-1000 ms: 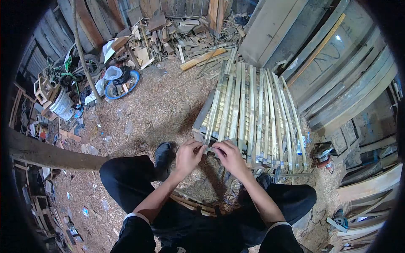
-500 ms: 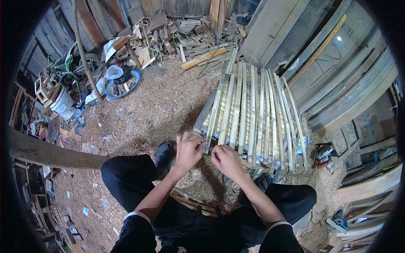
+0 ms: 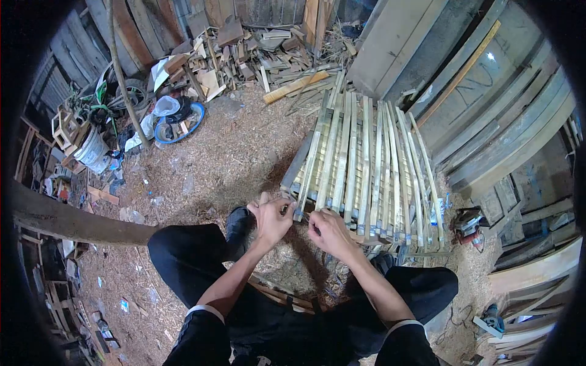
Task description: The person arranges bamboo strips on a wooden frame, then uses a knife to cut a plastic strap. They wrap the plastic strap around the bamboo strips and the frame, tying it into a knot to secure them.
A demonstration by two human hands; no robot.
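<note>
Long pale wooden slats point(image 3: 366, 158) lie side by side over a stack in front of me, their near ends wrapped in something dark. My left hand point(image 3: 272, 218) is at the near end of the leftmost slat, its fingers curled in a pinch. Just to the right, my right hand point(image 3: 329, 230) is also closed, by the same slat end. Something thin seems to run between the two hands, but it is too small to make out.
A wooden beam point(image 3: 79, 221) comes in from the left. Scrap wood point(image 3: 244, 55) is heaped at the back, near a blue basin point(image 3: 196, 119). A power tool point(image 3: 469, 224) sits right of the slats. Boards point(image 3: 500, 140) lean along the right wall.
My left hand has turned slightly, its fingers curling more beside the slat end. My right hand has shifted slightly right, so the gap between the hands is a little wider.
</note>
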